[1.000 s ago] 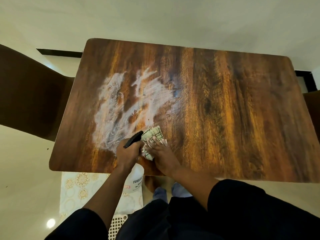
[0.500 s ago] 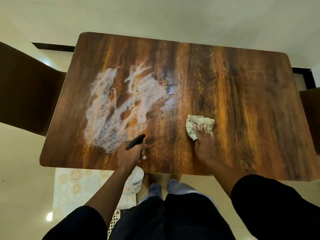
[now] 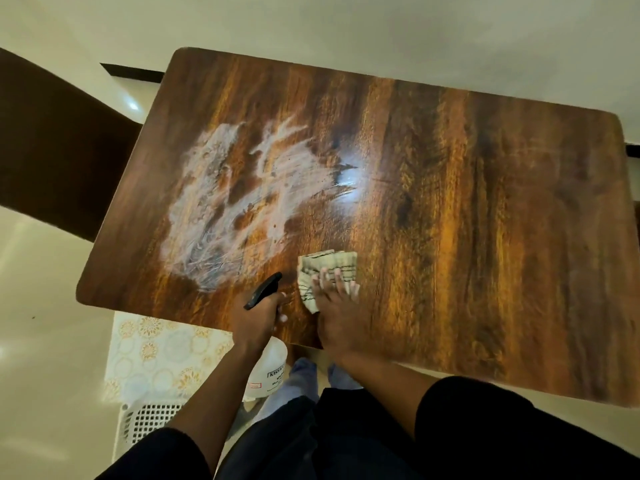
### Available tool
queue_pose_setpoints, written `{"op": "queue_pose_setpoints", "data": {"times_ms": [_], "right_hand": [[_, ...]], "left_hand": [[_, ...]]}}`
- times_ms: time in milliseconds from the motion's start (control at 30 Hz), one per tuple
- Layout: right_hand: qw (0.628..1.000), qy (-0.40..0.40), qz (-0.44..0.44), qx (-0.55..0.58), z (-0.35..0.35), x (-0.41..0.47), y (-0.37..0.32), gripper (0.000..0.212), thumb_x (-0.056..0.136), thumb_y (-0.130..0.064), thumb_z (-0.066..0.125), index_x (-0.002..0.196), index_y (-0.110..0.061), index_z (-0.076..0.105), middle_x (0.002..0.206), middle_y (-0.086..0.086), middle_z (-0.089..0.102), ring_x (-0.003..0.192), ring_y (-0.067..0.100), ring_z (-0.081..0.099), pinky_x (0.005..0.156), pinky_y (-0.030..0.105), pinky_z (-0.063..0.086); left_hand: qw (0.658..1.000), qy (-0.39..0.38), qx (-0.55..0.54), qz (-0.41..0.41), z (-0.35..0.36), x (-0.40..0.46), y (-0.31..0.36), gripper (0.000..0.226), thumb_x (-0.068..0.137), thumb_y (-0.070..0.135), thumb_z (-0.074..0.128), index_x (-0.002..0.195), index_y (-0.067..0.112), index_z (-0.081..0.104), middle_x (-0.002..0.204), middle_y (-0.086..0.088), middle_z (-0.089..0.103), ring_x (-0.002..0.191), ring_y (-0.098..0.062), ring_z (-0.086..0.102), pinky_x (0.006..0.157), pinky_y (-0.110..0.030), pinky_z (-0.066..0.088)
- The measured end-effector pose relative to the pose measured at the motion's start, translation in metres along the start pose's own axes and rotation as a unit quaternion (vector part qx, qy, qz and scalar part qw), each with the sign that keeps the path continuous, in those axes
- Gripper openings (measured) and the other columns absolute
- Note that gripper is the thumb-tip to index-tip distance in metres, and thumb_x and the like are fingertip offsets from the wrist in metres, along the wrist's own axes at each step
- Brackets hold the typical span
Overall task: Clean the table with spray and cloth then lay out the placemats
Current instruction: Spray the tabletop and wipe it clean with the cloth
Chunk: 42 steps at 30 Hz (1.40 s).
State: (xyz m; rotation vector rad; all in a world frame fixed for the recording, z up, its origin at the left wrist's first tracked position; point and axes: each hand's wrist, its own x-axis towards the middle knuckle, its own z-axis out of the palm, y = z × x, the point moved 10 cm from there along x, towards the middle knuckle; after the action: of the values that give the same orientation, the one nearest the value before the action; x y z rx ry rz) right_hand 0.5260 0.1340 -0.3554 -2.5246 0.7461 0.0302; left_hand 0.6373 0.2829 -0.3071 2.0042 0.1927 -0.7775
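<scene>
Compared with half a second earlier, the right hand [image 3: 341, 317] and the folded checked cloth [image 3: 325, 271] have swept leftward from mid-desk to lower centre, just beside the left hand [image 3: 258, 315]. Right fingers lie flat and spread, pressing the cloth on the desk [image 3: 485, 220]. The left grip is clamped around the neck of a spray bottle [image 3: 268, 367], whose black nozzle [image 3: 264, 289] overlaps the desk's near edge while the white body hangs below it. A whitish smeared film [image 3: 235, 206] covers the wood-grain surface at centre-left. Dark chair [image 3: 52, 150] at left; patterned placemats [image 3: 159, 355] over a white perforated basket [image 3: 152, 419] at lower left, on pale glossy floor [image 3: 45, 341].
</scene>
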Motion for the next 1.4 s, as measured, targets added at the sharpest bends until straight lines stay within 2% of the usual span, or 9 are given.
{"op": "queue_pose_setpoints", "data": {"times_ms": [167,333,567,733,933,1000,1167,1300,1400], "right_hand": [[0.966,-0.119,-0.231,0.014,0.027,0.016,-0.06,0.069,0.09,-0.007,0.055,0.156,-0.022,0.039,0.167,0.003,0.025,0.156,0.029,0.01,0.122,0.051,-0.007],[0.93,-0.203,-0.304,-0.032,0.03,0.054,-0.089,0.075,0.091,0.001,0.055,0.157,-0.03,0.034,0.168,-0.007,0.018,0.157,0.019,0.004,0.124,0.05,-0.009],[0.964,-0.176,-0.198,-0.035,-0.012,0.12,-0.069,0.077,0.095,0.004,0.047,0.158,-0.035,0.026,0.167,-0.013,0.008,0.156,0.01,-0.002,0.128,0.046,-0.001],[0.995,-0.085,-0.053,0.023,-0.038,0.147,-0.014,0.077,0.095,0.007,0.042,0.159,-0.033,0.028,0.168,-0.013,0.013,0.156,0.013,0.001,0.128,0.048,0.008],[0.999,-0.011,0.042,-0.021,-0.03,0.136,-0.02,0.061,0.102,-0.009,0.041,0.159,-0.027,0.028,0.167,-0.003,0.023,0.157,0.019,0.004,0.127,0.043,0.006],[1.0,-0.013,0.014,-0.019,-0.017,0.127,-0.048,0.062,0.101,-0.007,0.042,0.159,-0.026,0.03,0.165,-0.002,0.029,0.157,0.021,0.005,0.127,0.049,0.01],[0.984,-0.091,-0.15,0.019,0.032,0.09,-0.148,0.068,0.093,-0.005,0.037,0.158,-0.025,0.032,0.167,-0.002,0.022,0.155,0.019,-0.002,0.117,0.034,-0.023],[0.951,-0.176,-0.255,-0.001,0.082,0.066,-0.212,0.062,0.099,-0.053,0.038,0.151,-0.021,0.047,0.164,0.002,0.033,0.155,0.028,0.019,0.126,0.052,0.004],[0.934,-0.191,-0.301,-0.028,0.1,0.069,-0.238,0.061,0.099,-0.048,0.054,0.154,-0.024,0.041,0.166,-0.002,0.028,0.156,0.026,0.014,0.126,0.053,0.007]], "left_hand": [[0.994,0.1,-0.02,-0.029,-0.03,-0.013,-0.016,0.02,0.084,0.017,0.073,0.067,0.005,0.074,0.06,-0.015,0.072,0.048,-0.023,0.065,0.063,-0.039,0.053],[0.984,0.153,-0.067,-0.064,-0.05,-0.016,-0.026,0.018,0.08,0.016,0.073,0.065,0.006,0.071,0.061,-0.013,0.073,0.063,-0.031,0.077,0.057,-0.031,0.05],[0.982,0.146,-0.101,-0.063,-0.062,-0.009,-0.024,0.019,0.083,0.016,0.075,0.076,-0.001,0.077,0.062,-0.016,0.071,0.066,-0.038,0.076,0.056,-0.031,0.048],[0.98,0.142,-0.123,-0.06,-0.074,0.001,-0.017,0.008,0.069,0.027,0.071,0.069,0.024,0.078,0.063,-0.017,0.07,0.061,-0.03,0.073,0.058,-0.032,0.048],[0.979,0.135,-0.136,-0.068,-0.089,0.017,-0.021,0.031,0.07,0.029,0.073,0.081,0.0,0.078,0.063,-0.017,0.069,0.06,-0.032,0.074,0.055,-0.031,0.046],[0.979,0.138,-0.137,-0.067,-0.099,0.022,-0.022,0.027,0.072,0.03,0.073,0.08,0.004,0.079,0.063,-0.014,0.07,0.061,-0.032,0.075,0.056,-0.031,0.046],[0.973,0.161,-0.14,-0.085,-0.132,0.027,-0.031,0.019,0.083,0.023,0.079,0.084,0.003,0.078,0.07,-0.015,0.075,0.065,-0.031,0.078,0.052,-0.028,0.049],[0.966,0.191,-0.138,-0.106,-0.161,0.034,-0.045,0.049,0.059,0.045,0.077,0.095,0.012,0.079,0.08,-0.013,0.078,0.072,-0.029,0.079,0.059,-0.034,0.056],[0.965,0.197,-0.135,-0.106,-0.177,0.045,-0.058,0.061,0.054,0.052,0.074,0.099,0.01,0.078,0.086,-0.014,0.079,0.074,-0.03,0.08,0.059,-0.037,0.057]]}}
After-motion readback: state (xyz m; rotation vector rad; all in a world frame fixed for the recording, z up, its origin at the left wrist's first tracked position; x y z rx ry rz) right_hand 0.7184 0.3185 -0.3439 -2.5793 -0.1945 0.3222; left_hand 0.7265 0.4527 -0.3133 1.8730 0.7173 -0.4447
